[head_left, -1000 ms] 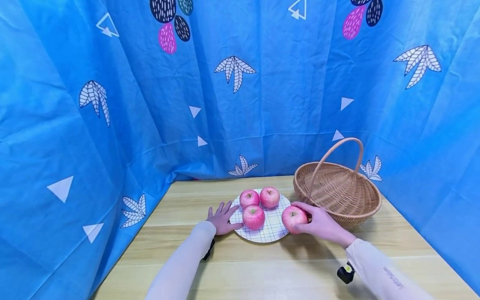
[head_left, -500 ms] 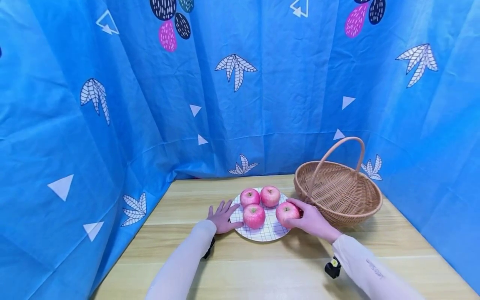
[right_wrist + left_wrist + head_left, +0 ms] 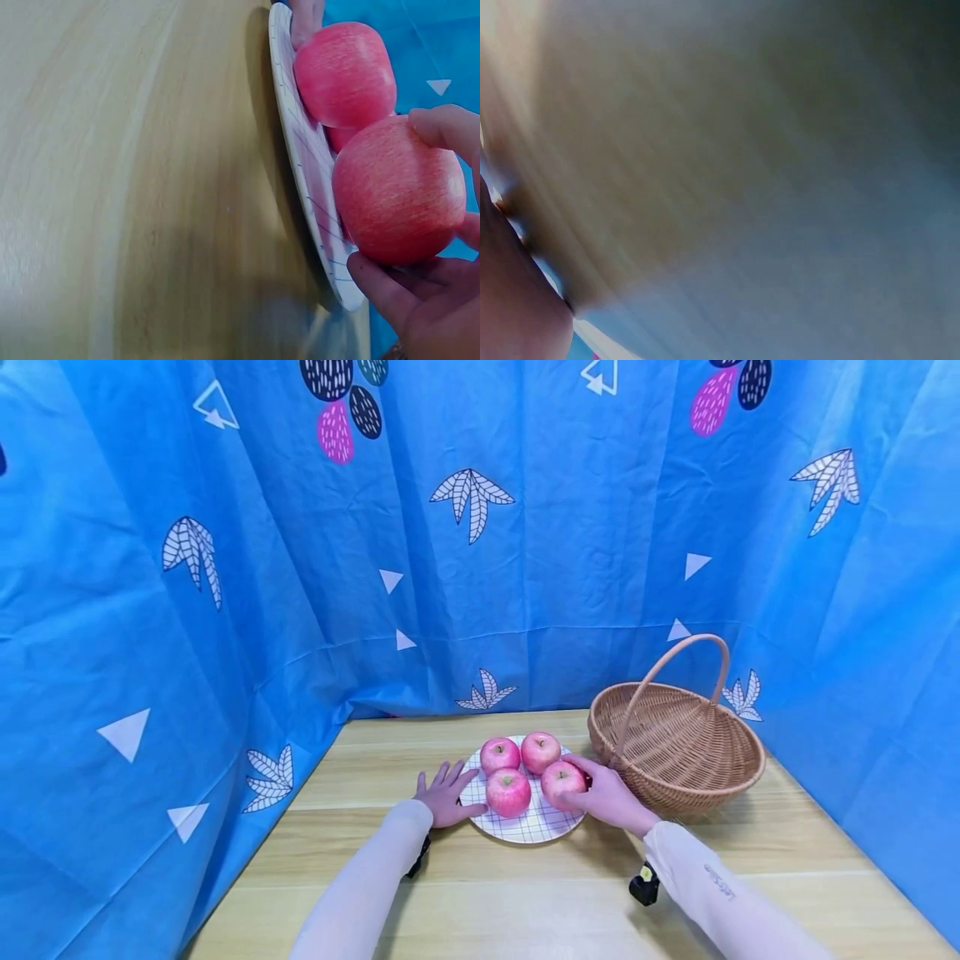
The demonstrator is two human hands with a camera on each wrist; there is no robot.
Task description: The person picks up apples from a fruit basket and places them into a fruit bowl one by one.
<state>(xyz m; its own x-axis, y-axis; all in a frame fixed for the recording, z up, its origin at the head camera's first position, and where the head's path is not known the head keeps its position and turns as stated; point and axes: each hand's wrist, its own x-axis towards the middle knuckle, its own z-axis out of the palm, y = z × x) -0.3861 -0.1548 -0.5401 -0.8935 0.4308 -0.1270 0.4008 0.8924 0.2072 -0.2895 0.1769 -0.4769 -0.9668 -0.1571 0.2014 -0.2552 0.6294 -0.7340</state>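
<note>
A white plate with a grid pattern (image 3: pixel 536 828) carries several red-pink apples. My right hand (image 3: pixel 611 795) grips the rightmost apple (image 3: pixel 562 783) over the plate's right side; in the right wrist view thumb and fingers curl round this apple (image 3: pixel 397 191). Close by on the plate are a front apple (image 3: pixel 507 793), a back-left apple (image 3: pixel 499 756) and a back-right apple (image 3: pixel 540 752). With fingers spread, my left hand (image 3: pixel 447 797) rests at the plate's left rim, its thumb near the front apple. The left wrist view is mostly blurred tabletop.
A wicker basket (image 3: pixel 675 743) with a tall arched handle stands to the right of the plate, close to my right hand. The wooden table (image 3: pixel 510 910) ends at a blue patterned curtain (image 3: pixel 480 593) behind and at both sides.
My right hand has moved left with the apple, from the plate's right edge to beside the other apples. The left hand stays at the rim.
</note>
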